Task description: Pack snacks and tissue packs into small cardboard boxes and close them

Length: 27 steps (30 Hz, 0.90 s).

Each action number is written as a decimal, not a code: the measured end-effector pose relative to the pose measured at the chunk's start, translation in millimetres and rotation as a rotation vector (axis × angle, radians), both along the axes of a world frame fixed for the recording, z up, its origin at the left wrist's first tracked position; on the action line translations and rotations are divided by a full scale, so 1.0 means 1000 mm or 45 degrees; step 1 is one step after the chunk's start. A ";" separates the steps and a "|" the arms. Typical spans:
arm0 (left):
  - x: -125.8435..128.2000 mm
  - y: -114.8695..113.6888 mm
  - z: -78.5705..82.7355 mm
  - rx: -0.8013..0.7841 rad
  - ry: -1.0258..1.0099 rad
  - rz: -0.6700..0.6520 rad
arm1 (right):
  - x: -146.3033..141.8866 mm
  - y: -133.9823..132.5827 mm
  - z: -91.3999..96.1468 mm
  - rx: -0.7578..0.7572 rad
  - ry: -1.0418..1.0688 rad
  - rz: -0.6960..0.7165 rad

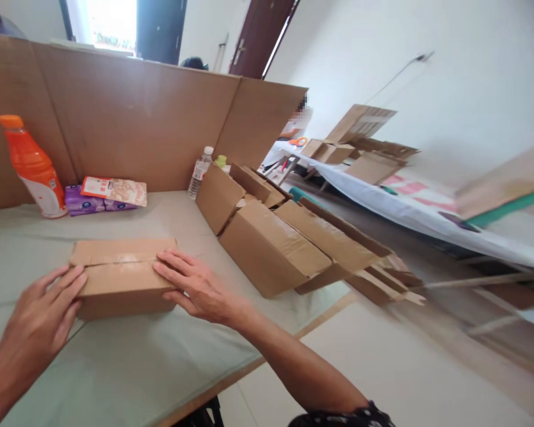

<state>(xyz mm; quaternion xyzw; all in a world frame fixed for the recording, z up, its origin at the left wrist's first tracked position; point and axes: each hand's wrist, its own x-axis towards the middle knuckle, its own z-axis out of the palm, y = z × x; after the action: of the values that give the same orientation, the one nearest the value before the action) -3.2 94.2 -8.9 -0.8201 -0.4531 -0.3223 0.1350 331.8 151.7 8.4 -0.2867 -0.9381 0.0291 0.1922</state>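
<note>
Across the back of the table (115, 356) stands a tall cardboard screen (129, 118), and the green-grey cloth on the table runs up to its foot. To the right sits a cluster of sealed cardboard boxes (271, 249), some leaning on one another at the table's edge. Near the front lies a small flat carton (120, 276), its top flaps closed with clear tape along the seam. An orange drink bottle (33, 166) stands at far left, beside a purple packet (89, 201) with a snack bag (115, 190) on top; a clear water bottle (200, 172) stands further right. The left hand (40, 320) rests open against the carton's left end, fingers spread. The right hand (196, 284) lies flat, fingers extended, pressing the carton's right top corner; neither hand closes around it.
</note>
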 end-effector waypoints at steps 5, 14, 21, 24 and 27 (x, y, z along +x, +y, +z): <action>0.069 0.137 0.007 -0.347 -0.444 -0.067 | 0.008 0.024 0.010 0.015 -0.024 -0.610; 0.229 0.222 -0.086 -0.577 -0.787 -0.217 | 0.017 0.110 0.028 -0.042 -0.207 -1.246; 0.242 0.248 -0.114 -0.688 -0.832 -0.417 | 0.021 0.129 0.006 0.033 -0.170 -1.281; 0.247 0.268 -0.110 -0.731 -0.784 -0.489 | 0.027 0.139 -0.001 0.088 -0.081 -1.309; 0.249 0.271 -0.108 -0.775 -0.686 -0.559 | 0.037 0.139 -0.009 0.161 0.070 -1.271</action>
<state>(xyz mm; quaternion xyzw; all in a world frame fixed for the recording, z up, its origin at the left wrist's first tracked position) 245.4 365.2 -116.8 -0.7860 -0.3616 -0.3972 -0.3061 369.0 290.4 -1.0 -0.6872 -0.6812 -0.1156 0.2244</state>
